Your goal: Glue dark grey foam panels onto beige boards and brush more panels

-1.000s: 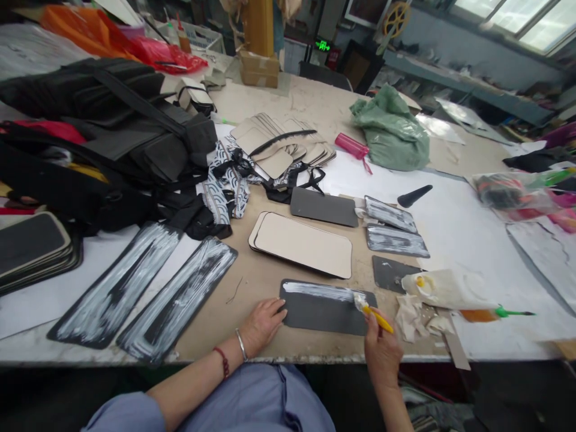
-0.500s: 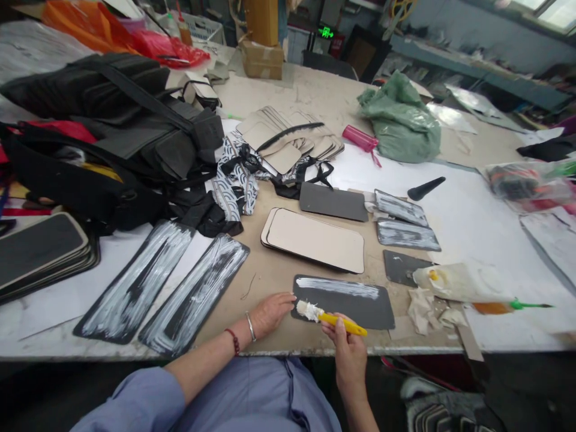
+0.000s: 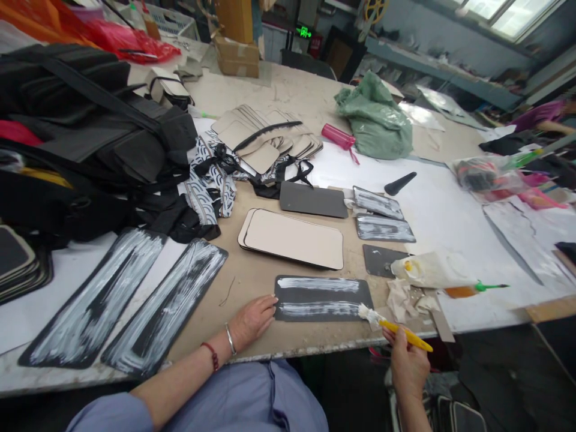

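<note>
A dark grey rectangular panel (image 3: 321,295) with rounded corners lies near the table's front edge, a white streak along its far side and another along its near side. My left hand (image 3: 254,321) rests flat at its left end, fingertips touching the edge. In my right hand (image 3: 407,354) is a yellow-handled brush (image 3: 407,337), its bristles coated in white paste and held at the panel's right end. Two longer panels smeared with white, a left one (image 3: 94,300) and a right one (image 3: 166,306), lie to my left. Behind the panel sits a stack of beige panels (image 3: 294,238).
Dark bags and straps (image 3: 90,132) crowd the left side. Farther right are two small white-smeared panels (image 3: 384,228), a whitish container (image 3: 432,270) lying on its side, crumpled paper (image 3: 402,300) and an orange bottle with a green tip (image 3: 463,291). A green plastic bag (image 3: 378,120) stands behind.
The brush has swept rightward along the panel's near side, leaving a second white streak. My left hand stays at the panel's left end. The view has turned somewhat to the right.
</note>
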Demonstrator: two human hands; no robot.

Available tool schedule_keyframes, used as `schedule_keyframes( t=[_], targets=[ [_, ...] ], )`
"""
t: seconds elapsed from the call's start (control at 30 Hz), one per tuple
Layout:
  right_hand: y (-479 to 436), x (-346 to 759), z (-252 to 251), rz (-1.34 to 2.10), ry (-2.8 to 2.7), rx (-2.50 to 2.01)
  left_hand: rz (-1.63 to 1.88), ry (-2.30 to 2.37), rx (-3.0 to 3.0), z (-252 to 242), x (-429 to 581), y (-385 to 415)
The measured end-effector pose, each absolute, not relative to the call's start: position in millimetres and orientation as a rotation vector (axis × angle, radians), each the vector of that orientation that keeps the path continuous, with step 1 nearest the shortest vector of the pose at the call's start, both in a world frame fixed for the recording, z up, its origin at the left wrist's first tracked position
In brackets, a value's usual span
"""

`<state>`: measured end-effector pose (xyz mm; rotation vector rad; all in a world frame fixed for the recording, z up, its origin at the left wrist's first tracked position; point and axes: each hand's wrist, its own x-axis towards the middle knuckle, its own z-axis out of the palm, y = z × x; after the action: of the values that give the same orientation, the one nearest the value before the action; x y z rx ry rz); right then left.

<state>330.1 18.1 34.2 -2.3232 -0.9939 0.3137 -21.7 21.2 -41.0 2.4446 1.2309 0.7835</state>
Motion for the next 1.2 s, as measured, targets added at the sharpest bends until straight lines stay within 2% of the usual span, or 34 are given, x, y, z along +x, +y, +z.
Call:
schedule_keyframes(
  t=[0.1,0.2,0.33,0.47,0.93,1.2],
  targets=[
    [16,334,43,0.032,-1.155,-2.452,0.816,1.239,2.438,-42,-21,21],
    [9,322,40,-0.162,-1.418,-2.312,0.836,1.243,2.427,-43,-21,20],
    [-3,286,23,-0.136,-1.861,-1.872,0.843,1.238,2.412,-44,-21,21],
    [-15,241,16,-0.107,-1.965,-1.695,0.855,1.234,2.425,-45,-20,21],
    [-42,148,18,0.407,-1.878,-1.469,0.712,1.105,2.396,-41,-30,32],
    [-30,150,31,0.834,-1.266,-1.796,0.682,1.051,2.347,-42,-33,30]
  ],
)
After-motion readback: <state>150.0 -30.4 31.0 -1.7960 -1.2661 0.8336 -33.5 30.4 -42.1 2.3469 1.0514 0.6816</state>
